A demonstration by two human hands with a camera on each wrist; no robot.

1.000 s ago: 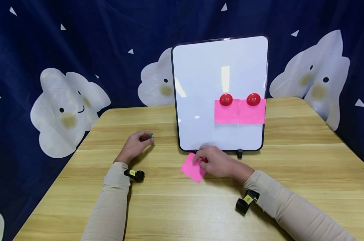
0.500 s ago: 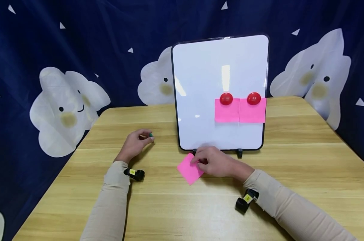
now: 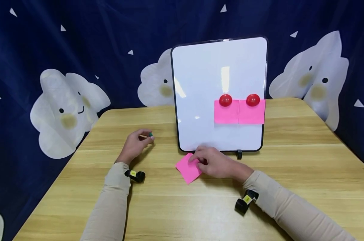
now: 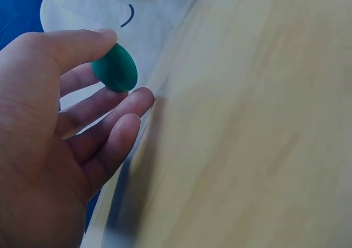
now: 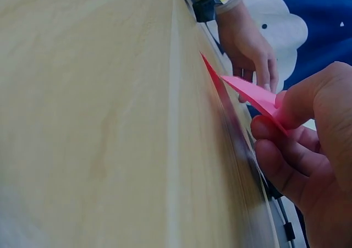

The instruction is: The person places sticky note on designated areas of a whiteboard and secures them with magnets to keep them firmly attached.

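Between thumb and fingers, my left hand (image 3: pixel 134 145) pinches a green round magnet (image 4: pixel 115 67), held up over the table's left half. A pink sticky note (image 3: pixel 188 169) is pinched at one corner by my right hand (image 3: pixel 216 162), in front of the whiteboard's lower edge. In the right wrist view the note's free part (image 5: pixel 250 92) sticks out slightly bent from the fingertips. The whiteboard (image 3: pixel 200 80) stands upright. Two pink notes (image 3: pixel 226 115) hang side by side on its right half, each with a red round magnet (image 3: pixel 225 100) at its top edge.
Small black feet (image 3: pixel 239 154) hold up the whiteboard on the wooden table (image 3: pixel 170 207). Behind it hangs a dark blue curtain (image 3: pixel 115 30) printed with white clouds. Each wrist wears a black camera (image 3: pixel 135 175).
The pink note in my right hand has turned and shifted a little to the left, showing more of its face. My left hand with the green magnet stays nearly still.
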